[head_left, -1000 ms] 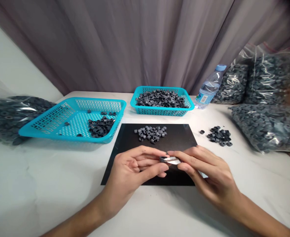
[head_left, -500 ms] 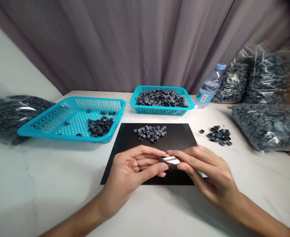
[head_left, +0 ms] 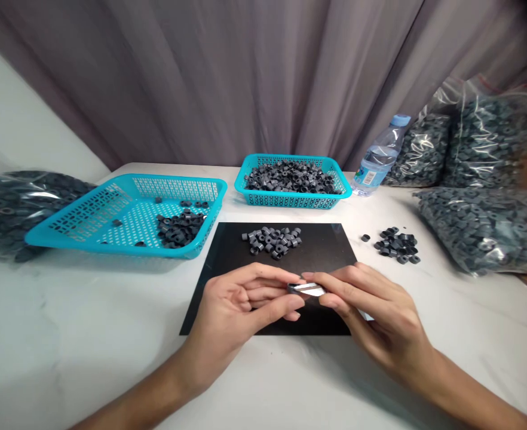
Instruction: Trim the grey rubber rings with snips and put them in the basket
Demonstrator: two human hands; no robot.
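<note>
Over the black mat [head_left: 227,263], my two hands meet at the fingertips. My left hand [head_left: 245,304] pinches a small dark grey plastic ring [head_left: 293,288] between thumb and forefinger; its other fingers curl loosely behind. In my right hand [head_left: 375,307], thumb and fingers close on a small shiny flat blade-like piece [head_left: 311,289], its end against the ring. My right fingers cover the rest of that piece, so its exact kind is hidden. A pile of grey rings [head_left: 272,240] lies on the mat just beyond my hands.
A turquoise basket [head_left: 124,248] with some rings stands left; a fuller turquoise basket [head_left: 293,200] is at the back. To the right are loose dark rings [head_left: 398,245], a water bottle [head_left: 377,161] and a stuffed clear bag [head_left: 487,230]. Another bag [head_left: 21,206] lies far left.
The whole view has shifted very slightly. Both hands keep the same grip on the ring and the shiny piece, with hardly any visible movement.
</note>
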